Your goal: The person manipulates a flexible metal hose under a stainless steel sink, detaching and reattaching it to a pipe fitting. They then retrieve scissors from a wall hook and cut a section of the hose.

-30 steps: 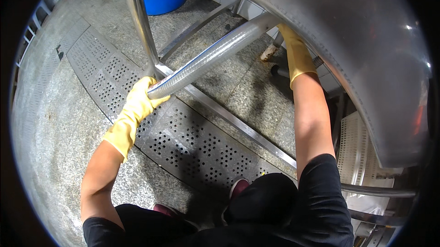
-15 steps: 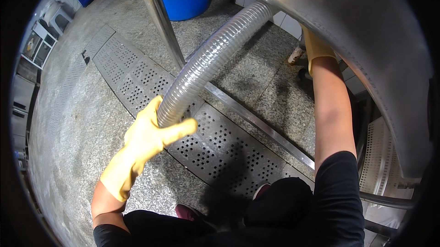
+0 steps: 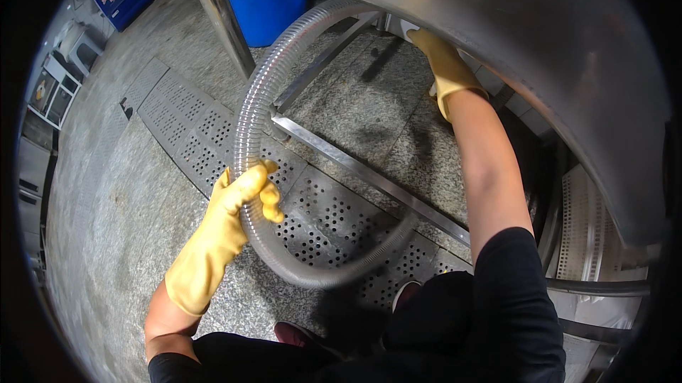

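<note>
A clear ribbed hose (image 3: 253,95) runs out from beneath the steel basin (image 3: 455,0), bends down at the left and curves back over the perforated drain cover. My left hand (image 3: 245,198), in a yellow rubber glove, is wrapped round the hose at its left bend. My right hand (image 3: 440,56), in a matching glove, reaches under the basin's edge. Its fingers are mostly hidden there, so whether they grip anything does not show. The hose's lower end fades off near the steel crossbar (image 3: 376,181).
A perforated metal drain cover (image 3: 188,115) crosses the granite floor. A steel leg (image 3: 220,17) and a blue barrel (image 3: 263,0) stand at the back. White perforated crates (image 3: 586,223) lie at right, with a dark bar (image 3: 600,287) before them. A white stool (image 3: 85,49) is far left.
The hose has swung from a straight slant into a wide loop. My left hand has closed round it from a looser, spread-thumb hold. My right hand has moved left and farther under the basin.
</note>
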### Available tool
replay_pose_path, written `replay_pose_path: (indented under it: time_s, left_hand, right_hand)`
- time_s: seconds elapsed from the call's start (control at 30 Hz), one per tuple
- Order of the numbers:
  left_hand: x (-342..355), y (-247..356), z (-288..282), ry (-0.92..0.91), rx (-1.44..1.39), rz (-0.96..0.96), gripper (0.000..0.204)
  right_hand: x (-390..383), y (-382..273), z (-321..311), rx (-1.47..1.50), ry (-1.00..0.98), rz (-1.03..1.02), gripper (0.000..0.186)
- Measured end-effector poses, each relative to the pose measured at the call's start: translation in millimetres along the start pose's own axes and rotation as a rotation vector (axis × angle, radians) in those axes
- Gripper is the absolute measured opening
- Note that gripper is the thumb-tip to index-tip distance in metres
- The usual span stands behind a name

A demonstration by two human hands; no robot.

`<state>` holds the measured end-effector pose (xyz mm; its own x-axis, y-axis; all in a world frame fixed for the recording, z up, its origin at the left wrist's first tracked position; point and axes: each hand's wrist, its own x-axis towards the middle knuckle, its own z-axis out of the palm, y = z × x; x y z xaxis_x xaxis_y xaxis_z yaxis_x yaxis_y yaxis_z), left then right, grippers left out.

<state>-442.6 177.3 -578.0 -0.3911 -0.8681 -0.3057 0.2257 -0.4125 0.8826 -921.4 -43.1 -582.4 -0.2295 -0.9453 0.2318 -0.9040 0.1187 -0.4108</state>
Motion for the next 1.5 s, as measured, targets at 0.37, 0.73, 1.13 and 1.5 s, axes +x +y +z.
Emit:
replay_pose_path:
  time_s: [0.37, 0.73, 1.13, 1.5]
  left_hand:
    - [57.7, 17.7, -32.1, 0.003, -0.132, 0.113, 0.053]
    - [65.2, 47.1, -34.7, -0.069, -0.210, 0.182, 0.053]
    - [91.9, 30.6, -34.1, 0.242, 0.568, 0.273, 0.098]
    - [151.6, -49.2, 51.3, -0.016, 0.420, -0.219, 0.048]
  right_hand:
    - [-373.2, 16.1, -27.6, 0.735, -1.201, 0.703, 0.057]
    - [-495.2, -23.2, 86.3, 1.975, -0.375, 1.030, 0.065]
    - [-440.4, 12.6, -4.9, 1.892, -0.409, 0.270, 0.028]
    - [-278.5, 113.9, -140.3, 1.253, 0.639, 0.256, 0.010]
